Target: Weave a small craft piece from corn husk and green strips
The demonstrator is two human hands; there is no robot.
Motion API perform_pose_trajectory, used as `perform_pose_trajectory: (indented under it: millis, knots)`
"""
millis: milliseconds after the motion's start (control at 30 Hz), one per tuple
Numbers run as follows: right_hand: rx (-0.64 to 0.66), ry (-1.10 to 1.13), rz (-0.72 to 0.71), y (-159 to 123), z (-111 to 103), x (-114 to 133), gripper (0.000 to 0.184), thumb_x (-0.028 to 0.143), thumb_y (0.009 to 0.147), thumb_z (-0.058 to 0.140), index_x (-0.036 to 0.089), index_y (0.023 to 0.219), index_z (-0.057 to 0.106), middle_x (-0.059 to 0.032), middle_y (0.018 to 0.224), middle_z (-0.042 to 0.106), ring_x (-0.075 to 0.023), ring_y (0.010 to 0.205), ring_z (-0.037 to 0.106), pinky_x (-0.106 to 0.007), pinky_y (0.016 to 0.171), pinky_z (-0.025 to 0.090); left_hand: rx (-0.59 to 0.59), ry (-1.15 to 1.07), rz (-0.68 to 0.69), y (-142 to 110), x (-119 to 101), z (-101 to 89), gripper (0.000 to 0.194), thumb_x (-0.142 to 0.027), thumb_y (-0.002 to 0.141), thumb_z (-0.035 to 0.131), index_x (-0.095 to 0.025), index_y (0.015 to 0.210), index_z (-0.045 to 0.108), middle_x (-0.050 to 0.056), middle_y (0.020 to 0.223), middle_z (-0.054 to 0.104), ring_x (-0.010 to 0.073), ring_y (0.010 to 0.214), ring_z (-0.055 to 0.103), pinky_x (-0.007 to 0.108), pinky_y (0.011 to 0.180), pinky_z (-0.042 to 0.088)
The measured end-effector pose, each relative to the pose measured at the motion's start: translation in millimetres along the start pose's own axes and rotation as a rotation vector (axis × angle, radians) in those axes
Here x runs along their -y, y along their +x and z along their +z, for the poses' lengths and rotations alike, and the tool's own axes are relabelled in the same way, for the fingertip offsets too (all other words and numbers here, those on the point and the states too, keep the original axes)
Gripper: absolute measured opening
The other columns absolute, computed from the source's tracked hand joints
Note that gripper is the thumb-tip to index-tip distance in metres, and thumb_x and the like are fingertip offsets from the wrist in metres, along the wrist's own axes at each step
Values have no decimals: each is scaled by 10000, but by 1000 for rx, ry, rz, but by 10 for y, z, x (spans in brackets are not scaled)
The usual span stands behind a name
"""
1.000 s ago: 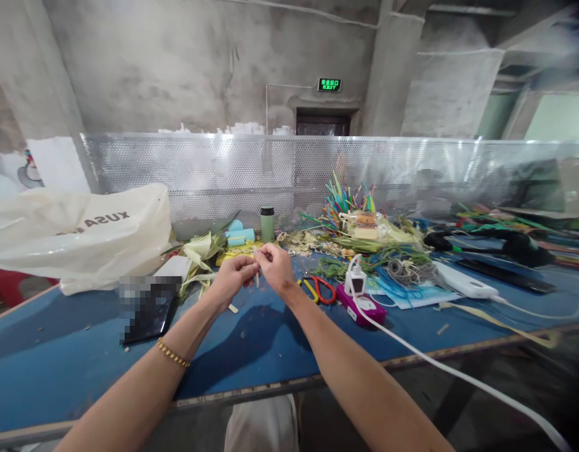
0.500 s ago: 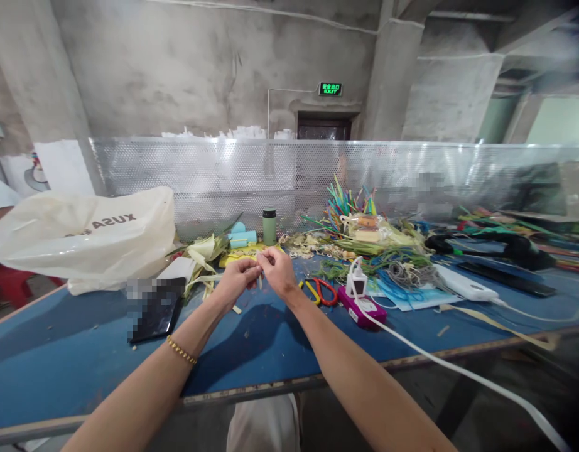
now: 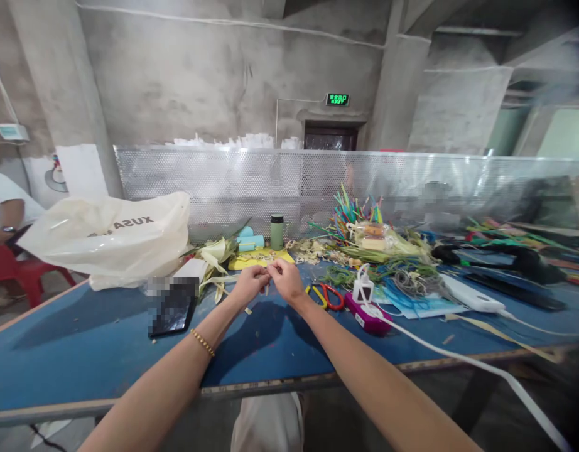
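Observation:
My left hand and my right hand meet fingertip to fingertip above the blue table. Both are closed in a pinch. A small pale strip pokes out below the left fingers; its kind is too small to make out, and the fingers hide most of it. Just beyond the hands lies a yellow sheet with pale scraps on it. Dry pale husks are heaped to the left of my hands. Scissors with red and yellow handles rest close to my right wrist.
A black tablet and a large cream plastic bag are on the left. Behind the hands stands a green bottle. To the right are a purple power strip, its white cable, cords and a white power bank.
The view has turned slightly left and up, so things appear shifted right and more of a seated person shows at left. My hands stay pinched together, a little lower in the picture.

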State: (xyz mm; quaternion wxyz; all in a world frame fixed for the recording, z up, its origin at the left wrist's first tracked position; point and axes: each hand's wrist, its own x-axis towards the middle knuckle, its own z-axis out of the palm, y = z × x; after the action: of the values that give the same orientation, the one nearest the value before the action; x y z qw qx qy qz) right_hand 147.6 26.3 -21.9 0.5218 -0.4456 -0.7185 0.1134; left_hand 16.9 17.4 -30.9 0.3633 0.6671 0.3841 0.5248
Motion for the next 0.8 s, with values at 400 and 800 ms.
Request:
perform_pose_trajectory:
  millis: [400,800]
  knots:
    - [483,-380,-292,-972,-854,-59,438,417,943,460,168,1267,617,-157,1341,569,-267,1260,503,-434,1081,356,-134,-47,-16,41,-19,-130,192,-322,669,642,-157,589,584,-21,444,521,96,436,465,219,460,318]
    - [707,-360,-240,-872,-1022,308,380,452,939,454,233,908,763,-86,955,750,-220,902,685,-301,821,476,-88,-73,-57,197,-196,-326,188,-287,677,673,-138,609,582,5,457,544,82,407,444,217,424,306]
